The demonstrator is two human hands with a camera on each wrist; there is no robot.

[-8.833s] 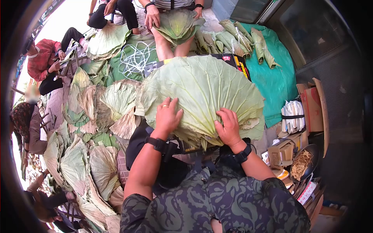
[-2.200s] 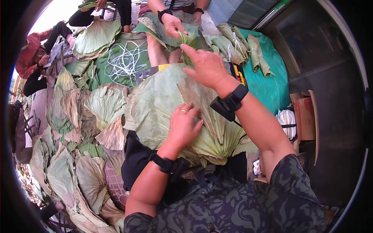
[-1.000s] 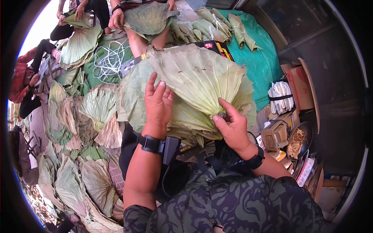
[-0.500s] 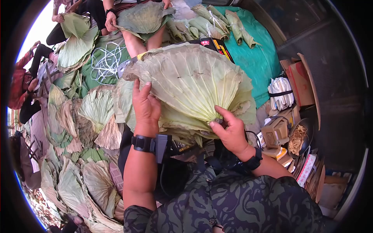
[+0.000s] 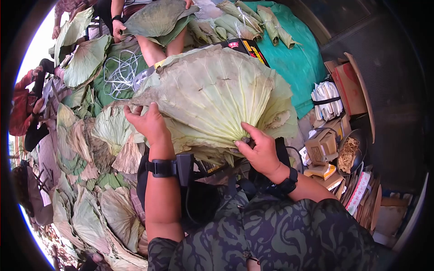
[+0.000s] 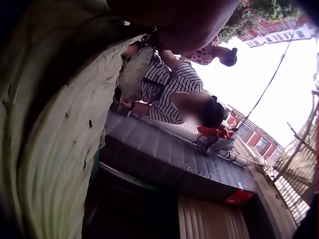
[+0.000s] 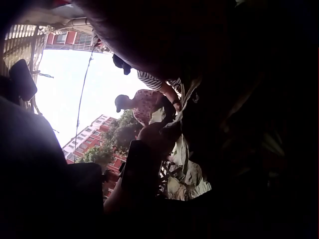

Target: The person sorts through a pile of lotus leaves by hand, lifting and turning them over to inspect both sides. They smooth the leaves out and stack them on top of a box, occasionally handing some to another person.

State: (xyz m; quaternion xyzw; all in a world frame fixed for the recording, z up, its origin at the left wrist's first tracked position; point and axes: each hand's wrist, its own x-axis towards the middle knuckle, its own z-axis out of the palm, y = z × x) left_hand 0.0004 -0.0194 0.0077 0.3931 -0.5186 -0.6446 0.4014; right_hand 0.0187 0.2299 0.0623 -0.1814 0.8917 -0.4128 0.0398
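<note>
A broad, dried lotus leaf (image 5: 212, 86), pale green with fanned veins, lies spread over a stack of similar leaves (image 5: 278, 110) at lap height. In the head view my right hand (image 5: 262, 151) pinches it at the stem base between thumb and forefinger. My left hand (image 5: 153, 126), palm up, holds the leaf's browned left edge by the fingertips, and that edge stretches out past them. The left wrist view has the veined leaf surface (image 6: 55, 134) close up, with a few small tears. The right wrist view is mostly dark; part of the left hand (image 7: 154, 134) shows there.
Across from me a seated person holds another lotus leaf (image 5: 156, 18). Tied leaf rolls (image 5: 275, 27) lie on a green tarp (image 5: 300, 77). White string (image 5: 121, 74) and many spread leaves (image 5: 113, 128) cover the left ground. Cardboard boxes (image 5: 322, 147) and a pan (image 5: 350, 151) stand right.
Earlier the right hand reached toward the opposite person, then came back to the leaf's stem base. The left hand has moved left and down, and the leaf's left edge is drawn outward with it.
</note>
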